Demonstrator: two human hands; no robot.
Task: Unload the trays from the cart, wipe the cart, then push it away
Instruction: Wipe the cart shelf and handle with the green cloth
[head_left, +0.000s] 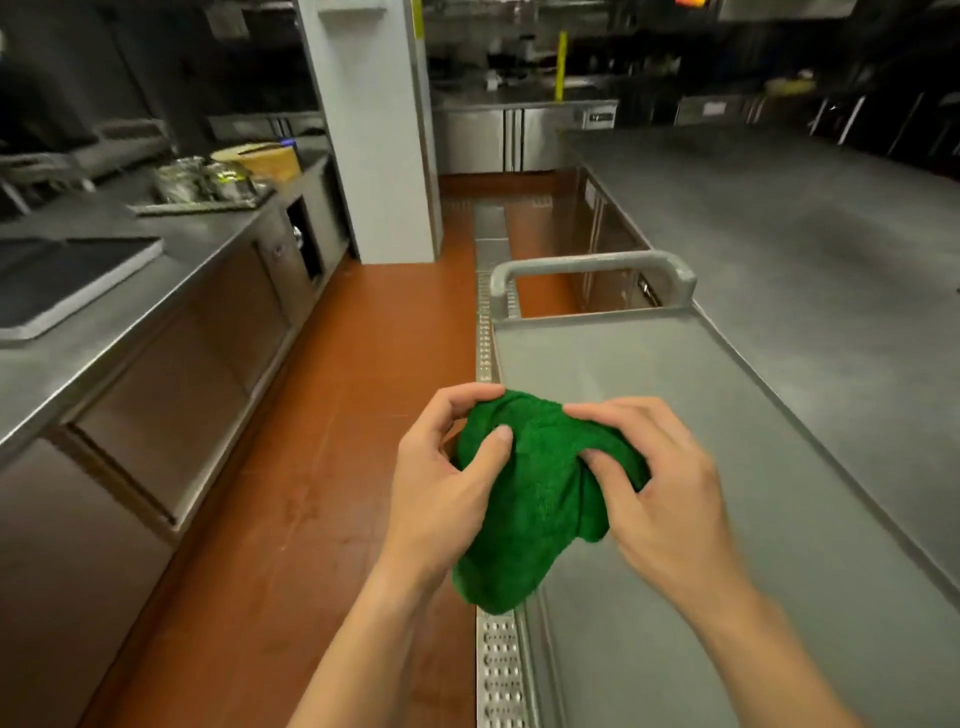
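While I'm bunching the green cloth (535, 499) w/ my left hand (441, 483) & right hand (660, 493), both pinching it, low center over the cart (727, 415), it's looking soft, light, floppy.

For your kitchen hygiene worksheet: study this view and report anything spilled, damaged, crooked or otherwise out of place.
Nothing stands out. The cart top is bare and looks dry, both hands bunch a green cloth above its near edge, and the floor shows only faint scuffs.
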